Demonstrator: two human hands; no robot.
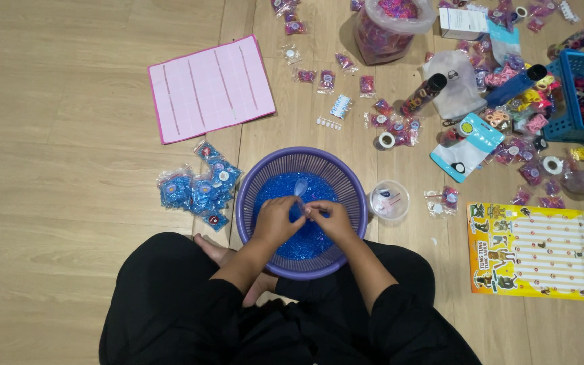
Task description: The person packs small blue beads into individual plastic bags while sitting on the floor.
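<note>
A purple basket (251, 182) full of small blue beads (275, 188) stands on the wooden floor in front of me. Both my hands are over it. My left hand (275, 222) and my right hand (330, 220) meet at the fingertips and together pinch a small clear plastic packet (303, 209). A clear plastic spoon (300, 187) lies in the beads just beyond my fingers. A pile of filled blue bead packets (201, 189) lies to the left of the basket.
A small clear round cup (388, 199) stands right of the basket. A pink grid sheet (211, 88) lies at the back left, and a yellow sticker sheet (542, 250) at the right. Several pink packets, tubes, a bag (386, 27) and a blue crate (579, 91) fill the back right.
</note>
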